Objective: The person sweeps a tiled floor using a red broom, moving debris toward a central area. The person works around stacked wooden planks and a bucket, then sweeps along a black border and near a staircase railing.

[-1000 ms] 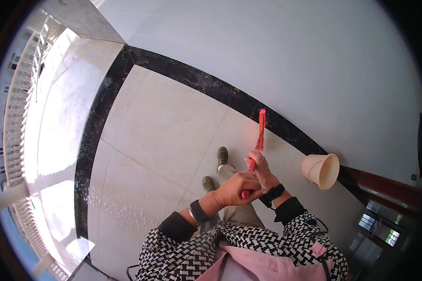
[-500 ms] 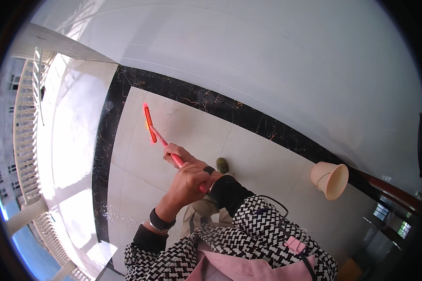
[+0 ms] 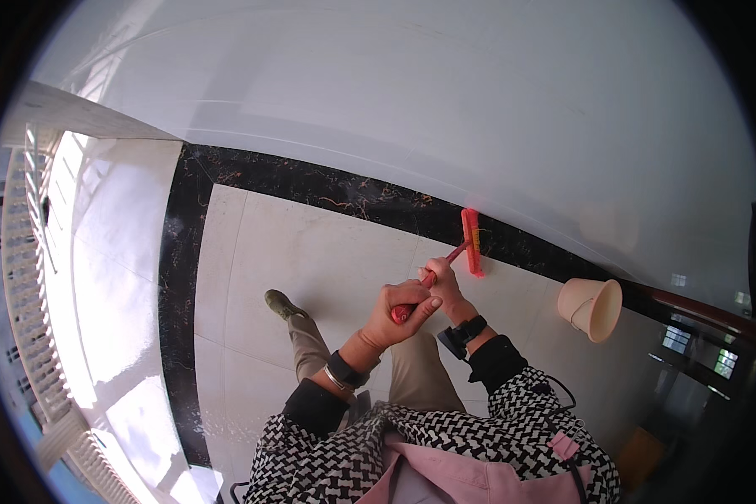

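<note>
Both my hands are closed round the red handle of a long-handled floor brush point(image 3: 472, 242). My left hand point(image 3: 392, 309) grips the butt end of the handle. Farther along it, my right hand point(image 3: 443, 286) holds the handle closer to the head. The brush head is pinkish red with some yellow in it, and it sits over the black marble border point(image 3: 353, 198) near the wall, partly over the pale tiles. Whether its bristles press on the floor I cannot tell.
To the right, a cream bucket point(image 3: 590, 309) with a thin wire handle stands beside the border. A glossy pale wall point(image 3: 445, 101) runs along the far side. On the left are sunlit wet-looking floor point(image 3: 113, 252) and a white balustrade point(image 3: 25, 277). My green shoe point(image 3: 282, 302) is on the tiles.
The brush head has swung from the left over the tiles to the right, beside the wall near the bucket. Both hands moved right with it, still gripping. My left foot now shows forward.
</note>
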### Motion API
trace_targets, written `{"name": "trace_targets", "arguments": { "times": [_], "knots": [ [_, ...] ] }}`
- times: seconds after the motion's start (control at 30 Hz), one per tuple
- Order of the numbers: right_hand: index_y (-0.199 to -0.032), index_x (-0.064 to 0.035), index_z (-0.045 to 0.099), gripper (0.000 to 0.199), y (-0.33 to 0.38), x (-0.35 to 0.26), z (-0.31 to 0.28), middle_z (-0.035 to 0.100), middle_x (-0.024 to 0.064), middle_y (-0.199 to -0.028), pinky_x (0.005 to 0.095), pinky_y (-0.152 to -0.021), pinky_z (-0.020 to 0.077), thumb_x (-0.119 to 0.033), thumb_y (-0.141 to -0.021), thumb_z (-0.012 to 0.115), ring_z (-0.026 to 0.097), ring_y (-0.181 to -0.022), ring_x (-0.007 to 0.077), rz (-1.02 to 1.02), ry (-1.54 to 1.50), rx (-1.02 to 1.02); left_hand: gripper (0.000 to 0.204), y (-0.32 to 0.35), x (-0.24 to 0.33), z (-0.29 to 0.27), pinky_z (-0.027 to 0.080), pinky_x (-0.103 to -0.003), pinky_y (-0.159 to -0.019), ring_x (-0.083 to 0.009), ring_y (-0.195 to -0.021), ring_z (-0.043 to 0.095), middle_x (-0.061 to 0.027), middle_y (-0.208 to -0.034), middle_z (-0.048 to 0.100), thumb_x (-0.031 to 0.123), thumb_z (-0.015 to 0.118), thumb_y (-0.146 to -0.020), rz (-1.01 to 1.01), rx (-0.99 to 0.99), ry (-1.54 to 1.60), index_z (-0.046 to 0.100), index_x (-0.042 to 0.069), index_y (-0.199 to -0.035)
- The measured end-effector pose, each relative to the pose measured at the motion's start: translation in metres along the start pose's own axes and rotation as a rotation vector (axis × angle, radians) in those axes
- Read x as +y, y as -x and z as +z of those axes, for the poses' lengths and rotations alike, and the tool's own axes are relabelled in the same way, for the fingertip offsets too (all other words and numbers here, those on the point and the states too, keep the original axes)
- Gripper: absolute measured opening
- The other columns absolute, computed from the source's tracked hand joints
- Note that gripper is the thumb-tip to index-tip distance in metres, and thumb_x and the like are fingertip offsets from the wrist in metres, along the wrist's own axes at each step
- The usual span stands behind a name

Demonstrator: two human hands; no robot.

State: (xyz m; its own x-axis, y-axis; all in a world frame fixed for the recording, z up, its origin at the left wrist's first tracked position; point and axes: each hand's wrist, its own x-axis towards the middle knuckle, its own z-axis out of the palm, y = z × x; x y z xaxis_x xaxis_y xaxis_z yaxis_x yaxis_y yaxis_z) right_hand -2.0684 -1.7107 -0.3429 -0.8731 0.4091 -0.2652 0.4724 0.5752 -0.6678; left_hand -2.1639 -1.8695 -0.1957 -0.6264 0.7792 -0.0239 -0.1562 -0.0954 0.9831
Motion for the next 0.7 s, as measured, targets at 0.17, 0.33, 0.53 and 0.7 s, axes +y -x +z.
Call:
{"name": "trace_targets", "arguments": {
  "times": [0.17, 0.33, 0.53, 0.7],
  "knots": [
    [-0.073, -0.0006, 0.056, 0.024, -0.092, -0.21, 0.182, 0.06, 0.0217, -0.08, 0.0481, -0.075, 0.0492, -0.016, -0.084, 0.07, 0.059, -0.085, 0.0407, -0.216, -0.265, -0.13, 0.024, 0.067, 0.058, -0.222, 0.043, -0.026, -0.061, -0.0128, -0.065, 0.053, -0.0057, -0.069, 0.061, 0.008, 0.065, -0.096, -0.04, 0.354, -0.293, 0.062, -0.003, -0.075],
    [-0.078, -0.0013, 0.061, 0.012, -0.166, -0.419, 0.333, 0.064, 0.0209, -0.089, 0.0457, -0.076, 0.0541, -0.011, -0.08, 0.068, 0.064, -0.088, 0.0396, -0.541, -0.1, -0.47, 0.037, 0.117, 0.115, -0.39, 0.04, -0.024, -0.062, -0.011, -0.064, 0.049, -0.0033, -0.067, 0.055, 0.017, 0.059, -0.104, 0.154, 0.793, -0.391, 0.053, -0.001, -0.071],
    [-0.074, -0.0026, 0.052, 0.02, -0.135, -0.486, 0.279, 0.054, 0.0165, -0.084, 0.0397, -0.075, 0.0476, -0.006, -0.088, 0.065, 0.057, -0.084, 0.0331, -0.764, -0.516, -0.402, 0.019, 0.131, 0.176, -0.375, 0.044, -0.036, -0.061, -0.0241, -0.057, 0.052, -0.0053, -0.061, 0.052, 0.005, 0.079, -0.078, 0.302, 0.388, -0.785, 0.061, 0.004, -0.071],
    [-0.077, 0.0005, 0.05, 0.019, -0.084, -0.438, 0.191, 0.055, 0.0207, -0.084, 0.0446, -0.072, 0.0476, -0.008, -0.088, 0.063, 0.057, -0.081, 0.04, -0.491, -0.32, -0.367, 0.02, 0.128, 0.197, -0.361, 0.042, -0.035, -0.059, -0.0226, -0.059, 0.05, -0.0034, -0.062, 0.05, 0.008, 0.082, -0.079, 0.391, 0.092, -0.375, 0.063, 0.006, -0.074]
  ]
}}
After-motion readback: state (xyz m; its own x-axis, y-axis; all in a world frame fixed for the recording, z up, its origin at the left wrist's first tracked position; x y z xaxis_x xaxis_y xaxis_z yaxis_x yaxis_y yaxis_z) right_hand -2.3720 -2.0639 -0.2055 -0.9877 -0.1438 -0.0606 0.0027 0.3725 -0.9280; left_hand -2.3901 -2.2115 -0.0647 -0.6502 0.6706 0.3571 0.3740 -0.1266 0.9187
